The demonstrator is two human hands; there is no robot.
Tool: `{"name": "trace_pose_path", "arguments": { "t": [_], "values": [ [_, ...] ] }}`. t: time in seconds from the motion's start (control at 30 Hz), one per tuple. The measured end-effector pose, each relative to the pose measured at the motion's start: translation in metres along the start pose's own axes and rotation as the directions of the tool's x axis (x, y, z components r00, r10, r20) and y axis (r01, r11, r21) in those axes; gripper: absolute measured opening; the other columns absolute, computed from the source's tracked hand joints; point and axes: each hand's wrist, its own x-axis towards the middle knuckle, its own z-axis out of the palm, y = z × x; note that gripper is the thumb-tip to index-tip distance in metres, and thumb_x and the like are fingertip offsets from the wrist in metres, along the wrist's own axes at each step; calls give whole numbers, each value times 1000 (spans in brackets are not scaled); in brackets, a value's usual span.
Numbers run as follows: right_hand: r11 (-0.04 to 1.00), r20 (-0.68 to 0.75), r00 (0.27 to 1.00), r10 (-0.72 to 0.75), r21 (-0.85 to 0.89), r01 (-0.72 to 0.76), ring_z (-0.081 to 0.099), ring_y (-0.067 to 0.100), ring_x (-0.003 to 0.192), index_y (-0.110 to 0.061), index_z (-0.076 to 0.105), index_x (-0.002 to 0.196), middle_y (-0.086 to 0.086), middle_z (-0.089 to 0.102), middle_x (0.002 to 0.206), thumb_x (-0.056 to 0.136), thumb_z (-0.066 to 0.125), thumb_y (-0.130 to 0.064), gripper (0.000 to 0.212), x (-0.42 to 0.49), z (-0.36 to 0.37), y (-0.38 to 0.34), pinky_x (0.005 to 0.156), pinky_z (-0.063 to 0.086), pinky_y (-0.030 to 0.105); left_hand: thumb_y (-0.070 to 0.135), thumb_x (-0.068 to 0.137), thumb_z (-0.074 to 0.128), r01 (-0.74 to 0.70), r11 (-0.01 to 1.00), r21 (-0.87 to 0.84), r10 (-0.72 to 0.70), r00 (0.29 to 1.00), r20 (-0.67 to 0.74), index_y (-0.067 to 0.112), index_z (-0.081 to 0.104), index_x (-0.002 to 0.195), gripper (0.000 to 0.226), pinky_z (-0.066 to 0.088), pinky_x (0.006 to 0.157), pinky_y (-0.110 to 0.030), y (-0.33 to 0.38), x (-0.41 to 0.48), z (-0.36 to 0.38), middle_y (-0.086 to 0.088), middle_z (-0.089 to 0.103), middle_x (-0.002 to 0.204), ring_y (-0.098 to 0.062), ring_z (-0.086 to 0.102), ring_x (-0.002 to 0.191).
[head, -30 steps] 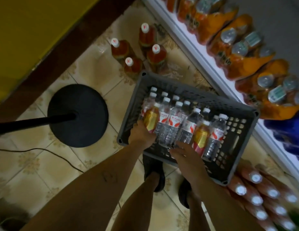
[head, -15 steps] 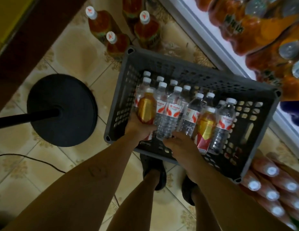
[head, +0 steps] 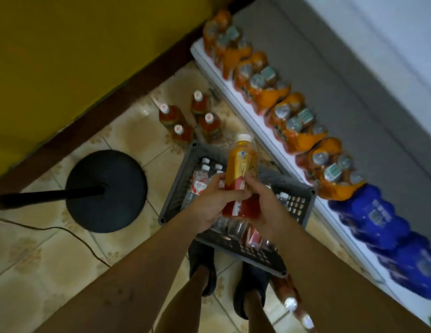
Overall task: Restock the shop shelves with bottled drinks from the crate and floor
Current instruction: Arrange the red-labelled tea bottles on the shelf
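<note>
Orange bottle (head: 242,169) now up out of crate (head: 285,180), left hand (head: 209,207) and right hand (head: 267,212) both gripping it, shelf (head: 260,127) placement likely next.

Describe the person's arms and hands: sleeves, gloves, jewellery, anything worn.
No sleeve reaches the left forearm or right forearm; both are bare as far as the view shows. The left hand and right hand wear no gloves, and no watch, bracelet or ring is visible.
</note>
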Motion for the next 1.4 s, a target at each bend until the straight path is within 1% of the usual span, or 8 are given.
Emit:
{"name": "trace_pose_path", "arguments": {
  "t": [0.2,0.37,0.6,0.8,0.93,1.03,1.13,1.4],
  "values": [
    [980,125,979,-162,-95,174,70,25,97,-19,63,122,8,73,107,88,66,-38,39,-103,29,-105,75,57,37,3,80,70,-208,973,-95,209,978,-2,19,41,130,61,55,87,-48,105,-87,64,-15,63,119,-33,67,103],
    [932,186,929,-320,-113,344,70,30,103,-24,57,127,10,72,112,83,73,-30,48,-202,52,-187,88,56,51,5,77,75,-399,917,-21,399,916,-35,13,47,129,59,56,87,-45,193,-173,120,-17,67,117,-34,69,101],
    [844,272,816,-510,-24,536,69,32,105,-13,59,128,17,70,116,86,68,-47,55,-347,81,-279,89,55,47,10,79,77,-633,773,36,633,767,-100,11,60,117,41,58,72,-36,287,-294,205,-15,72,104,-26,73,87],
    [618,310,579,-754,35,786,69,29,107,-15,55,131,14,70,117,84,68,-46,58,-472,81,-343,95,53,51,11,83,74,-859,492,141,870,492,-38,14,57,122,43,57,74,-24,352,-388,286,-4,72,105,-15,71,92],
    [456,283,439,-853,-4,890,72,26,97,-20,57,123,9,73,107,88,69,-37,40,-546,68,-370,90,56,52,42,85,69,-898,232,373,971,235,-38,25,48,121,45,55,88,-35,370,-424,337,3,66,112,-11,65,102],
    [300,164,309,-937,-79,951,71,20,97,-25,55,120,2,73,107,76,77,-45,54,-581,52,-374,92,56,46,42,98,48,-911,56,408,996,79,39,31,43,118,24,53,81,-23,362,-439,380,9,63,109,0,61,97],
    [218,4,221,-975,-130,967,68,14,101,-33,53,114,-4,70,109,73,77,-49,50,-600,21,-368,95,54,44,60,92,32,-888,-59,456,996,-23,84,35,45,110,33,53,78,-36,350,-437,423,9,62,102,-8,61,94],
    [141,-257,101,-961,-142,980,66,14,106,-23,52,129,-2,69,114,91,66,-16,41,-616,-92,-350,98,53,40,55,91,40,-915,-63,399,909,112,401,43,46,133,44,49,101,-39,313,-389,517,12,57,127,-7,55,117]
  ]
}}
